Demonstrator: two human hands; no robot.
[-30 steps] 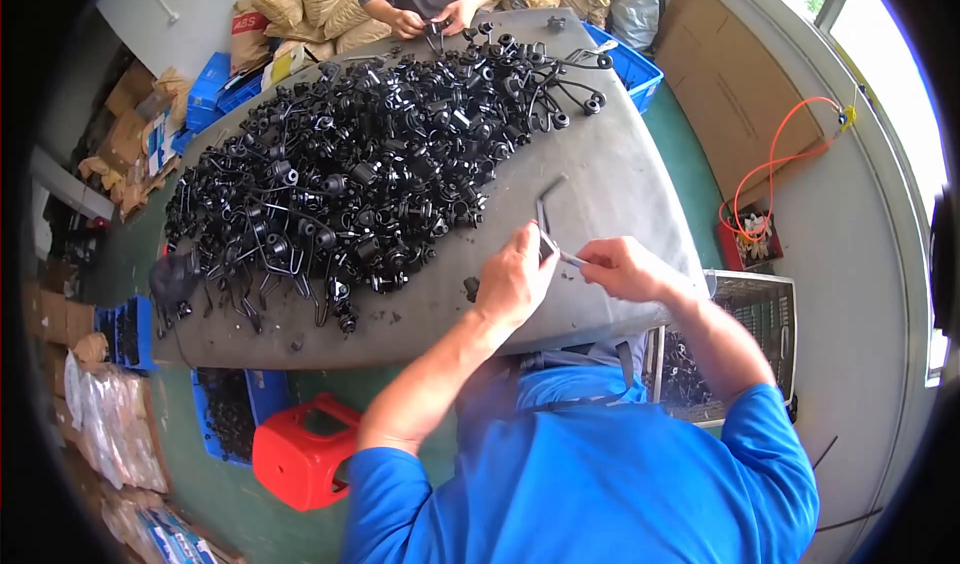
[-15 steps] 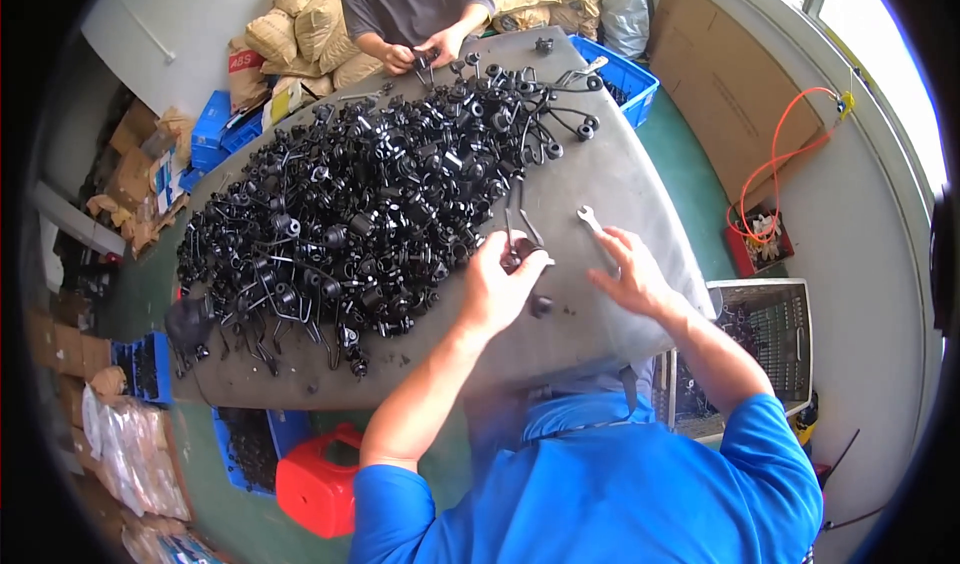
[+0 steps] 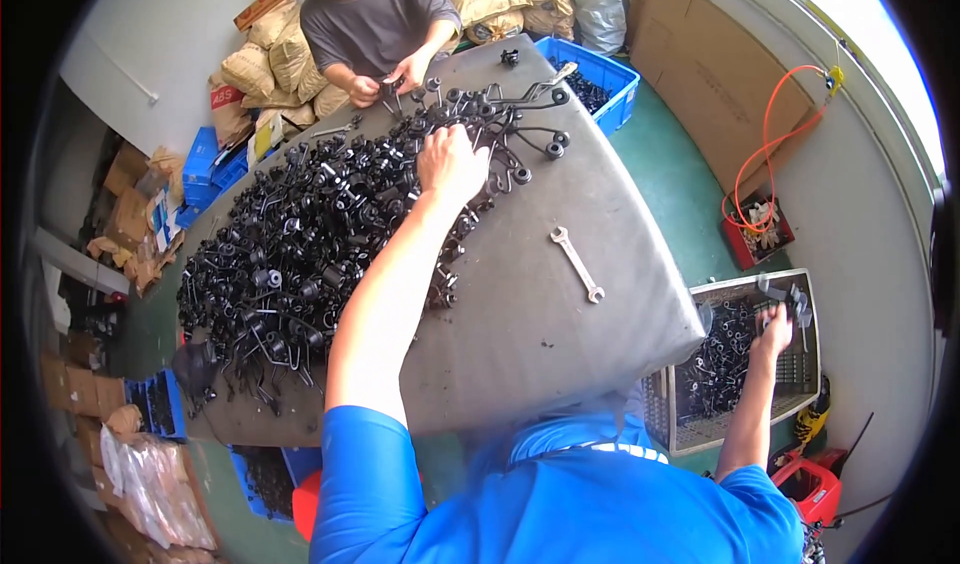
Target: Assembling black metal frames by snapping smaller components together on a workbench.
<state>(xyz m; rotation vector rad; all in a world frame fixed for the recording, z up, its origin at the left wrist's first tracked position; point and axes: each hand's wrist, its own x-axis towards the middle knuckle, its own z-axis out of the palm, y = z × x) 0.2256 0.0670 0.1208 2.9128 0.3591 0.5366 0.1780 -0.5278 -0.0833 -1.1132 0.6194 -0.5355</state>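
My left hand (image 3: 455, 164) reaches onto the far right part of a heap of black metal parts with bent rods and round rubber-like ends (image 3: 330, 214). Its fingers curl down among them, and what they grip is hidden. Off the table's right edge, my right hand (image 3: 772, 332) is closed on a black metal part (image 3: 788, 302), blurred by motion, above a grey plastic crate (image 3: 812, 364) with many dark parts inside. A silver double-ended open wrench (image 3: 577, 266) lies on the grey table top (image 3: 510, 344), apart from both hands.
Across the table a co-worker's hands (image 3: 385, 89) hold a black part. Blue bins stand at the far right (image 3: 625, 104) and below the near left edge (image 3: 245, 484). An orange hose (image 3: 765, 159) hangs by the right wall above a red box (image 3: 750, 244). Stuffed sacks (image 3: 485, 6) lie behind.
My left hand has let go of its part and moved up and left onto the heap. My right hand has swung from beside the wrench to over the crate, now with a part.
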